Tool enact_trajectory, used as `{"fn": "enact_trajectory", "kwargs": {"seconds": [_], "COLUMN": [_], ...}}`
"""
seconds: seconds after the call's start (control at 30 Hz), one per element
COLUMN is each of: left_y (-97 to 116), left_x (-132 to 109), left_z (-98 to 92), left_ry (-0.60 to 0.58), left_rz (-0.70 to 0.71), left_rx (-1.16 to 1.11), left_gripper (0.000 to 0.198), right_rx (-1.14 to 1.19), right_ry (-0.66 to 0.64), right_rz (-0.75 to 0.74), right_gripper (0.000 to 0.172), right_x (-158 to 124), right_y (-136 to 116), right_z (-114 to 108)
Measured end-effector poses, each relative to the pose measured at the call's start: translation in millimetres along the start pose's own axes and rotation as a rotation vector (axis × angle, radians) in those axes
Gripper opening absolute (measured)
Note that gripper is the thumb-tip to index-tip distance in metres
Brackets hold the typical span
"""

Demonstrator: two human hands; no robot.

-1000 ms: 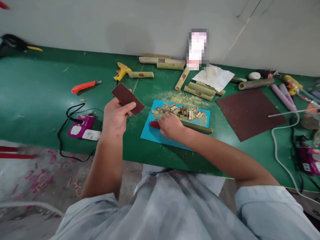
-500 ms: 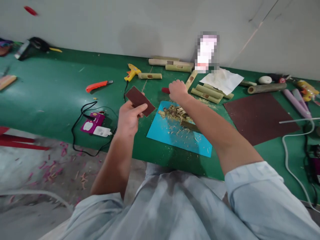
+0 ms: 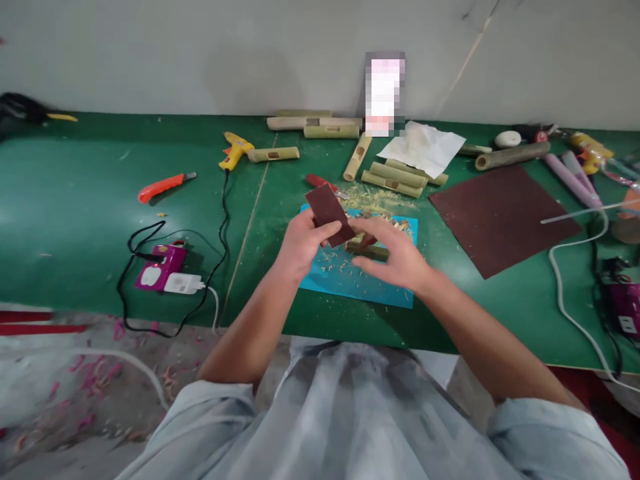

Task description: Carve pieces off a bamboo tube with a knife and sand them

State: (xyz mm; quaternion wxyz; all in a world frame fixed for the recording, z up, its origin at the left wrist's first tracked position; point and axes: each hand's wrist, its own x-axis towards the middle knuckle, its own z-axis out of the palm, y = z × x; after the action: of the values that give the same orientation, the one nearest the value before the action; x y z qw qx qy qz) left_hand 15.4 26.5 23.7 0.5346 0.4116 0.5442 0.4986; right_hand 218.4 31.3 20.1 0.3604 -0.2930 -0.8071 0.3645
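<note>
A small dark brown piece of sandpaper [image 3: 327, 208] is pinched between the thumb and fingers of my left hand [image 3: 300, 250]. My right hand [image 3: 397, 257] is held with thumb and fingers apart, its fingertips close to the sandpaper's lower edge. Below it a short bamboo piece [image 3: 367, 250] lies on a blue sheet [image 3: 363, 291]; whether the hand touches it I cannot tell. Shavings cover part of the sheet, partly hidden by my hands. Just behind the sandpaper lies a red-handled tool [image 3: 321, 181], its working end among the sawdust.
Several cut bamboo tubes [image 3: 395, 175] lie behind my hands, beside a white paper [image 3: 423, 148] and a propped phone [image 3: 384, 93]. A large sandpaper sheet [image 3: 505, 220] is at right. Leftward are a glue gun [image 3: 235, 152], an orange utility knife [image 3: 163, 189] and a purple power strip [image 3: 163, 267].
My right hand has let go of the red-handled tool and come back over the blue sheet, opening. My left hand has moved right with the sandpaper, towards it.
</note>
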Motion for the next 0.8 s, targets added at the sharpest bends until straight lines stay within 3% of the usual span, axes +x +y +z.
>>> {"fn": "enact_trajectory", "kwargs": {"seconds": [0.07, 0.2, 0.43, 0.53, 0.6, 0.8], "left_y": [-1, -4, -12, -18, -22, -25], "left_x": [-3, -9, -20, -31, -40, -50], "left_z": [13.1, 32.2, 37.9, 35.1, 33.8, 33.6], "left_ry": [-0.071, -0.189, -0.282, -0.195, -0.153, -0.18], "left_rz": [-0.017, -0.043, -0.053, 0.128, 0.295, 0.552], "left_rx": [0.011, 0.014, 0.003, 0.02, 0.104, 0.434], "left_gripper": [0.032, 0.035, 0.056, 0.075, 0.076, 0.035], "right_rx": [0.016, 0.05, 0.054, 0.102, 0.14, 0.209], "right_ry": [-0.003, 0.166, 0.398, 0.523, 0.587, 0.567], "right_rz": [-0.007, 0.051, 0.198, 0.286, 0.326, 0.32], "right_gripper": [0.052, 0.033, 0.004, 0.009, 0.012, 0.02], "right_x": [-21, -40, -51, -54, -55, -61], "right_y": [-3, 0, -4, -7, -9, -9], "right_z": [-1, 5, 12, 15, 17, 21]}}
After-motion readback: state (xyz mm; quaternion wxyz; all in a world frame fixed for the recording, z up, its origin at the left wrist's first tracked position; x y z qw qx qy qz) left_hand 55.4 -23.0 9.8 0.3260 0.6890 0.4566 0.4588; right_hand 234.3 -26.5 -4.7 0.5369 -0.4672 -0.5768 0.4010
